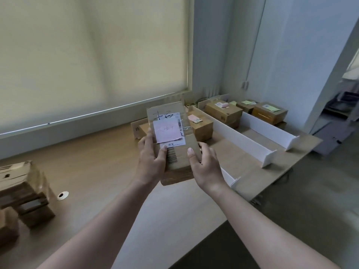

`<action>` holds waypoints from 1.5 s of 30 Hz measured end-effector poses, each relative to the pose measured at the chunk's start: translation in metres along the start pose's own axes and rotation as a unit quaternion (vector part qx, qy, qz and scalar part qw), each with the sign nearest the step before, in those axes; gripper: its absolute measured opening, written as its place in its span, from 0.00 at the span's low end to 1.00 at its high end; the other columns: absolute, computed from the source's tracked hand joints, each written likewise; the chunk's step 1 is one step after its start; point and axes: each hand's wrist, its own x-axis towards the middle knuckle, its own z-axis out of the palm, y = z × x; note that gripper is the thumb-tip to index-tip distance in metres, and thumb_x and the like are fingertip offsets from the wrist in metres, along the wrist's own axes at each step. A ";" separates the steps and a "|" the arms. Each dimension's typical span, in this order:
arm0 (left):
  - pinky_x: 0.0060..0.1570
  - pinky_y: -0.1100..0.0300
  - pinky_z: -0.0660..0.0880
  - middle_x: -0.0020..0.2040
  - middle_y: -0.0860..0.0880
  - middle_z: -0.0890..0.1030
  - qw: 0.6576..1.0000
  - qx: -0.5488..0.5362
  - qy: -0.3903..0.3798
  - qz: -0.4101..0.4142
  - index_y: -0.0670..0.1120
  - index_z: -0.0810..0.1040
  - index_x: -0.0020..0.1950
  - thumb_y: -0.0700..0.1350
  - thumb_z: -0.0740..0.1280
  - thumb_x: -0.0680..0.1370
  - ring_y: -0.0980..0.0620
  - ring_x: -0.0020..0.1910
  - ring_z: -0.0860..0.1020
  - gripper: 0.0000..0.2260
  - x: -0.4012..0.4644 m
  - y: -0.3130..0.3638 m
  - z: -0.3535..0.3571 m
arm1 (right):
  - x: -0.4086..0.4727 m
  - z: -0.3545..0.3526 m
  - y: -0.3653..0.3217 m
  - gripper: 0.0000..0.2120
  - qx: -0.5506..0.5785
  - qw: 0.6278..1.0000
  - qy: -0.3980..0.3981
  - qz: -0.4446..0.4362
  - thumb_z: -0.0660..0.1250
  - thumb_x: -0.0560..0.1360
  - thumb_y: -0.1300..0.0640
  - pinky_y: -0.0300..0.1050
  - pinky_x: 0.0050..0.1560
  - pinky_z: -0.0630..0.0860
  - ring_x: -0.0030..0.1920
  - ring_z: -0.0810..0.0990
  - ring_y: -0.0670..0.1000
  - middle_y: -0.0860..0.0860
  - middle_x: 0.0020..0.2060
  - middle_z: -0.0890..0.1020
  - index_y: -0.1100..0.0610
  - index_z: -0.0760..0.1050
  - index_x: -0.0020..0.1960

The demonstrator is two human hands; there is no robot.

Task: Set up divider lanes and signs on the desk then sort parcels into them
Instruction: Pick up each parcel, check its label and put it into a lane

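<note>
Sorting underway: left hand (150,158) and right hand (206,166) gripping the pink-noted parcel (174,144) mid-frame, next needing the matching lane (219,144) at right.

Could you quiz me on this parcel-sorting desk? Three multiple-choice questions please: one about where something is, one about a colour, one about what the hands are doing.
1. Where is the pile of unsorted boxes?
A. at the desk's left edge
B. inside the divider lanes
C. on the floor

2. What colour is the note on the held parcel?
A. green
B. pink
C. blue

3. How is the held parcel carried?
A. left hand alone
B. lying on the desk
C. gripped by both hands

Answers:
1 A: the pile of unsorted boxes sits far left of the white dividers.
2 B: the note is pale pink.
3 C: the left hand and right hand clasp the held parcel from either side.
</note>
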 end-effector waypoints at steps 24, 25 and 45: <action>0.77 0.63 0.50 0.84 0.50 0.39 0.947 0.170 -0.264 -0.072 0.47 0.54 0.84 0.51 0.63 0.84 0.52 0.83 0.45 0.31 0.196 -0.048 0.396 | 0.347 -0.141 0.306 0.26 -0.190 0.953 -0.229 -0.062 0.50 0.87 0.54 0.38 0.79 0.51 0.81 0.46 0.40 0.43 0.83 0.48 0.52 0.51 0.84; 0.78 0.61 0.51 0.84 0.49 0.39 0.943 0.177 -0.268 -0.087 0.47 0.56 0.84 0.52 0.63 0.84 0.51 0.83 0.45 0.31 0.197 -0.050 0.408 | 0.357 -0.144 0.319 0.26 -0.186 0.949 -0.247 -0.061 0.50 0.87 0.54 0.38 0.79 0.50 0.81 0.47 0.40 0.43 0.83 0.48 0.53 0.51 0.84; 0.76 0.51 0.67 0.82 0.62 0.40 0.921 0.120 -0.227 -0.294 0.56 0.66 0.77 0.47 0.73 0.79 0.53 0.82 0.51 0.29 0.213 -0.183 0.499 | 0.439 -0.069 0.475 0.25 -0.100 0.896 -0.431 -0.041 0.52 0.87 0.56 0.36 0.78 0.49 0.80 0.46 0.38 0.44 0.83 0.47 0.53 0.54 0.84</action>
